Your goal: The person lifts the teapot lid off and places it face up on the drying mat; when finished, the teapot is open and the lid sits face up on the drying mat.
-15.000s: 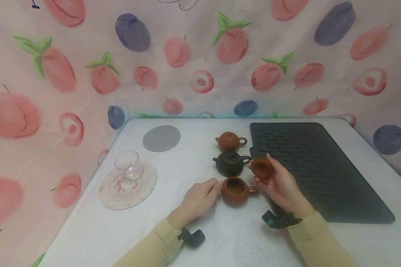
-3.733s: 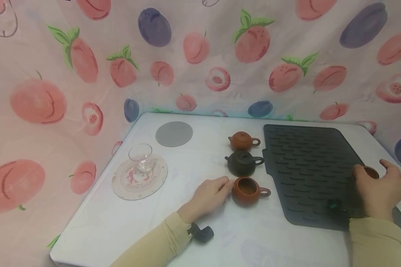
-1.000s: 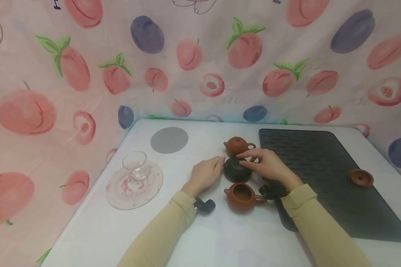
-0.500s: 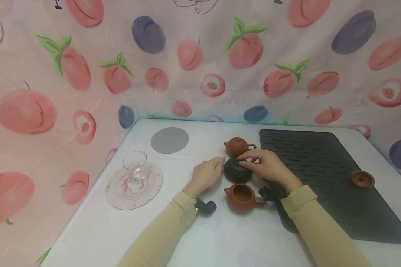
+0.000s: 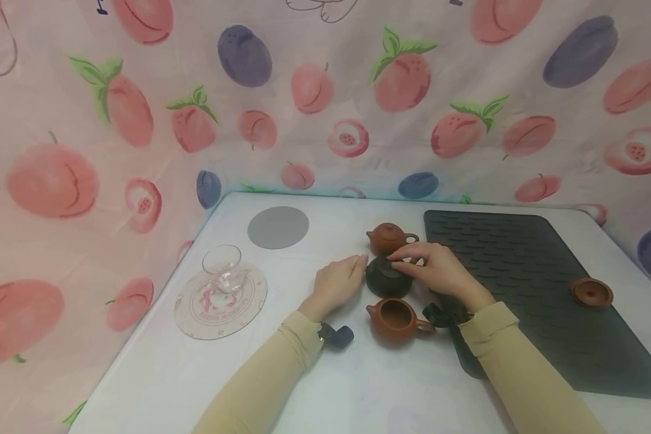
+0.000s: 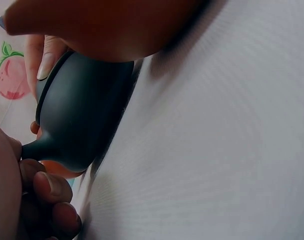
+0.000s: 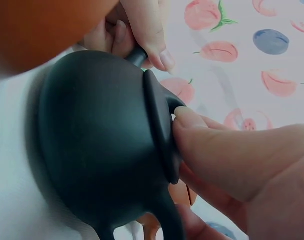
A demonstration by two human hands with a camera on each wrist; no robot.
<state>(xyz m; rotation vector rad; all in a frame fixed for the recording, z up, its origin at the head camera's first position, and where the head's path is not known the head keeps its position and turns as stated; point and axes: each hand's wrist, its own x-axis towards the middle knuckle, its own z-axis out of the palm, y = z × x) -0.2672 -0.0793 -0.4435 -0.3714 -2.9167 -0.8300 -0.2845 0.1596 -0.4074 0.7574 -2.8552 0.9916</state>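
A black teapot (image 5: pixel 386 281) stands on the white table between two brown ones. My left hand (image 5: pixel 360 266) is at its left side, thumb and fingers (image 6: pixel 48 186) around the spout (image 6: pixel 31 148). My right hand (image 5: pixel 400 260) reaches over from the right and pinches the black lid (image 7: pixel 159 130) at its rim and knob, thumb (image 7: pixel 196 122) on top. The lid sits on the pot. Just in front stands a brown teapot (image 5: pixel 395 319) with no lid. A lidded brown teapot (image 5: pixel 387 237) stands behind.
A brown lid (image 5: pixel 591 292) lies on the dark ribbed mat (image 5: pixel 521 265) at the right. A glass cup (image 5: pixel 222 269) stands on a printed round coaster (image 5: pixel 195 310) at the left, with a grey round pad (image 5: pixel 278 227) behind it. Fruit-print cloth hangs around the table.
Seconds ago my right hand left the brown lid on the mat and came to the black teapot; my left hand shifted from the open brown pot. In the last second both barely moved.
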